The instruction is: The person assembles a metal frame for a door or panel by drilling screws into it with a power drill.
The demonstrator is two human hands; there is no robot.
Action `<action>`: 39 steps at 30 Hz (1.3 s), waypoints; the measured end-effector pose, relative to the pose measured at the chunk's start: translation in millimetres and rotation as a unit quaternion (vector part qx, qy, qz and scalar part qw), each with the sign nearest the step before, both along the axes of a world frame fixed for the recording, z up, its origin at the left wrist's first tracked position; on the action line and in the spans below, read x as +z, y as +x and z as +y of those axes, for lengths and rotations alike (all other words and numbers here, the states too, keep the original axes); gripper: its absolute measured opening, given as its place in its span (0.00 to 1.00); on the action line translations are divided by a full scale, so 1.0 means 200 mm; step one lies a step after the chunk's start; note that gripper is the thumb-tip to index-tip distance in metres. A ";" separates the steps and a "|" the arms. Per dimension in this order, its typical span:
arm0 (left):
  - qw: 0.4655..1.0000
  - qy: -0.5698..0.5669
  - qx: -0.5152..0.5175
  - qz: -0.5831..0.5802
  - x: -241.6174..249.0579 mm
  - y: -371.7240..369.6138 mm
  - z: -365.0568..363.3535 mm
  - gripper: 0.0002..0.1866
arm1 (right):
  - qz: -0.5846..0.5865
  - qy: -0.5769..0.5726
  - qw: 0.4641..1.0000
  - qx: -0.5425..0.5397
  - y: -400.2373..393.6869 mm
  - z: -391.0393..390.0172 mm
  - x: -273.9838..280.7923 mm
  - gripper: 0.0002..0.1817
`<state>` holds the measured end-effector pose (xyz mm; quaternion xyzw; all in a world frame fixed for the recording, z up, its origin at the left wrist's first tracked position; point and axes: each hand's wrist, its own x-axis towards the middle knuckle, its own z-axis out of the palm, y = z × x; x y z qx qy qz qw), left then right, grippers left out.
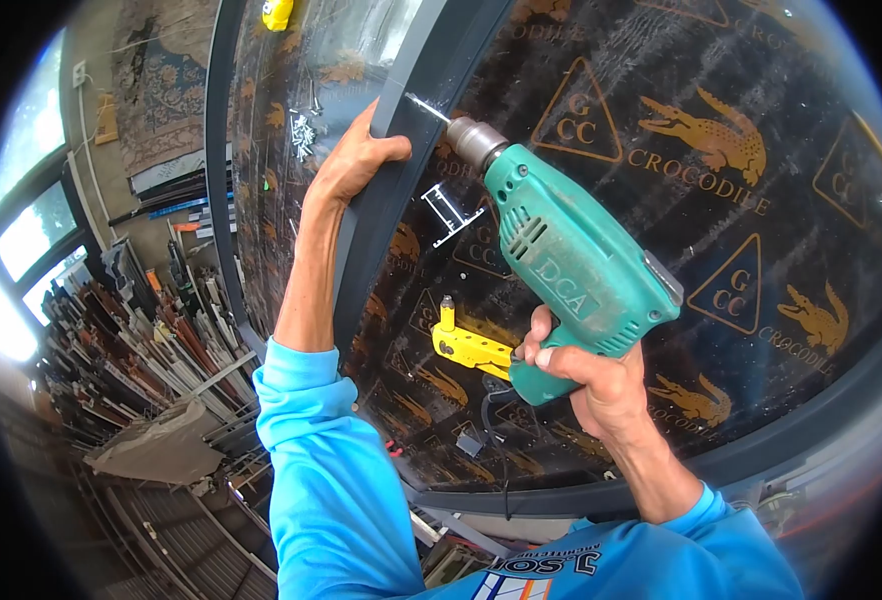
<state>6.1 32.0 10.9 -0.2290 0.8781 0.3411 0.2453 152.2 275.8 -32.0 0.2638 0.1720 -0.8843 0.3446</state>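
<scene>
My right hand (606,390) is wrapped round the handle of a green power drill (576,255) marked DCA. Its thin drill bit (429,109) points up and left, with the tip right at a dark grey metal frame bar (393,190). My left hand (361,155) grips that bar just left of the bit, thumb over its face and the other fingers partly hidden behind it. Below the drill chuck lies a short white cut piece of profile (449,215). A yellow tool with a metal tip (473,350) rests beside the drill handle.
Black boards printed with crocodile logos (701,130) cover the worktop. Beyond the bar lies a pile of screws (304,135), with a yellow object (277,13) farther off. A black cord (491,430) hangs below the drill. Many profile lengths (161,350) stand stacked at left.
</scene>
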 end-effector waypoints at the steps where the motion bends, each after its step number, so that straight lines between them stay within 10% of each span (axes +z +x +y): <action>1: 1.000 0.002 -0.007 -0.002 0.00 0.00 0.00 0.29 | -0.002 -0.001 1.000 -0.002 0.00 0.00 0.00 0.25; 39: 0.988 -0.053 -0.136 0.051 -0.12 -0.03 -0.17 0.35 | -0.054 -0.109 0.992 0.032 0.03 0.11 -0.12 0.37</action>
